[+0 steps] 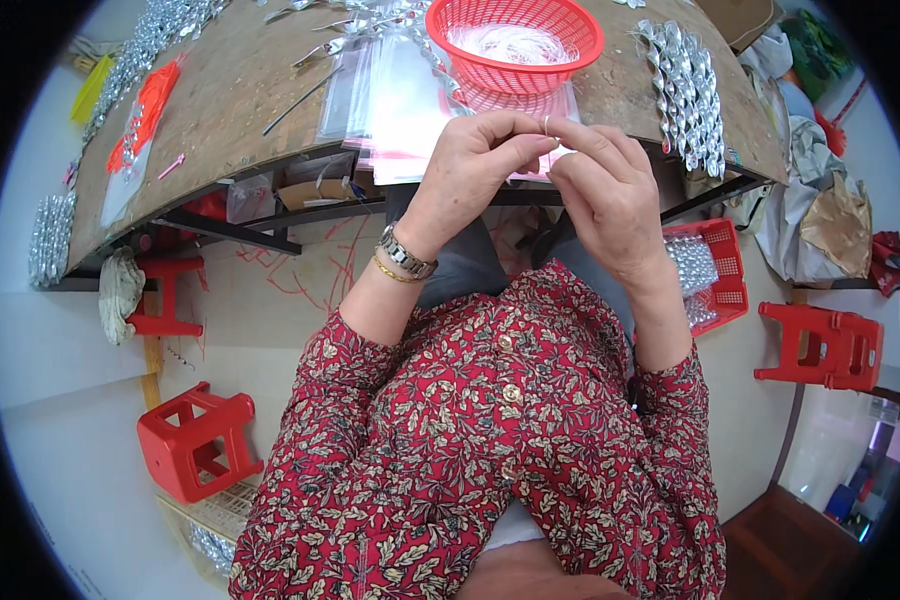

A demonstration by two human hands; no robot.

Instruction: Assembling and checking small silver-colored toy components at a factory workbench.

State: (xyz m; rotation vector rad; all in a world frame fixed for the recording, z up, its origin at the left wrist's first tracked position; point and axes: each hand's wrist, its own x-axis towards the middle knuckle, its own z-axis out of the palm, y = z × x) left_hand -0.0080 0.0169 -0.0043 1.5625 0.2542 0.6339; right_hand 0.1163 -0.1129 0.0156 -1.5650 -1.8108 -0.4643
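Observation:
My left hand and my right hand meet in front of the table edge, fingertips pinched together on a small silvery ring-shaped piece. A thin white strand seems to run from the fingertips; I cannot tell its end. A watch and a gold bracelet sit on my left wrist. Just beyond the hands stands a red plastic basket with white thread-like material inside. Clear plastic bags lie left of the basket on the wooden table.
Piles of silvery pieces lie on the table's right side and far left. Orange packets lie at left. Red stools stand on the floor, and a red crate holds shiny pieces under the table.

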